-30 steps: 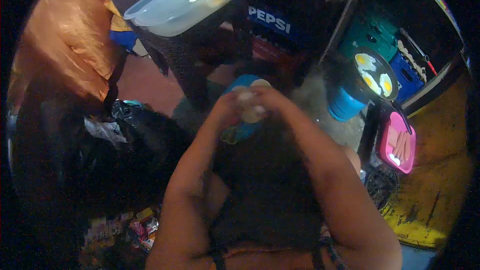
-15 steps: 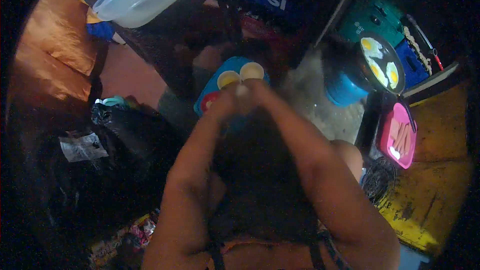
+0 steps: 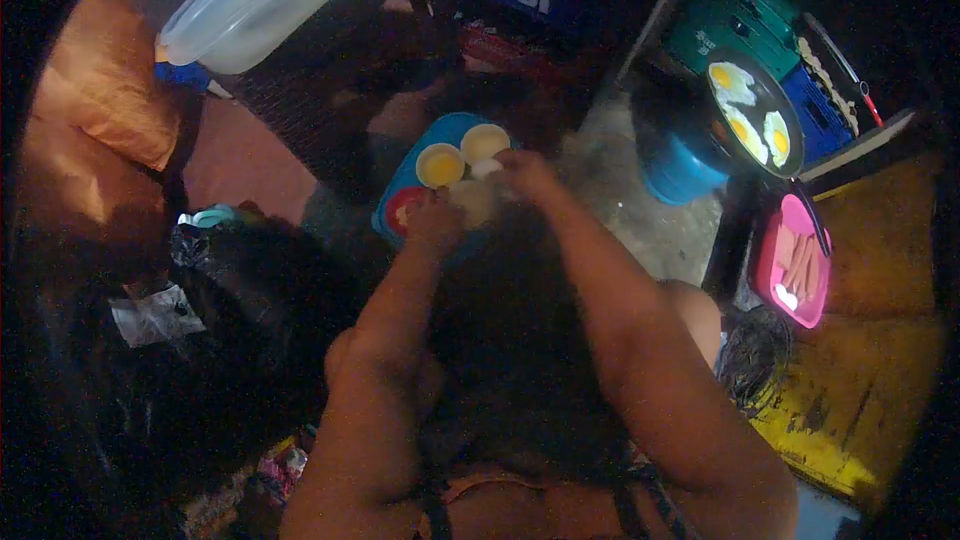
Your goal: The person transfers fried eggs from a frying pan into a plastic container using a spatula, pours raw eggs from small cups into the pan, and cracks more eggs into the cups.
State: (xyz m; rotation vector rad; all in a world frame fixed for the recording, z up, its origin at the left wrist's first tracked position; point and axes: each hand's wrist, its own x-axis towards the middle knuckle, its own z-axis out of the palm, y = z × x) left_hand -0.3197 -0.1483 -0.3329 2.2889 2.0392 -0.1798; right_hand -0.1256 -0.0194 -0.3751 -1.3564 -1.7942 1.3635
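On a blue tray (image 3: 391,185) stand two pale cups. The left cup (image 3: 440,166) has yellow liquid or yolk inside; the other cup (image 3: 486,143) is just to its right. My right hand (image 3: 528,176) is closed at the fingertips on a white egg (image 3: 486,169), close below the right cup; whether the shell is whole is unclear. My left hand (image 3: 436,219) reaches over the right side of a red bowl (image 3: 402,210) holding something pale. Its fingers are dark and blurred, so what they hold is hidden. A pale, blurred shape (image 3: 477,202) lies between my hands.
At right, a frying pan (image 3: 752,145) with several fried eggs sits near a blue container (image 3: 682,176). Beside it, a pink tray (image 3: 768,258) carries sausages and a white piece. A clear plastic tub (image 3: 265,10) stands upper left, a black bag (image 3: 250,280) lower left.
My hands, together around the white egg before, have moved apart. The left went down and left to the red bowl; the right stayed by the egg. The whole view shifted slightly.
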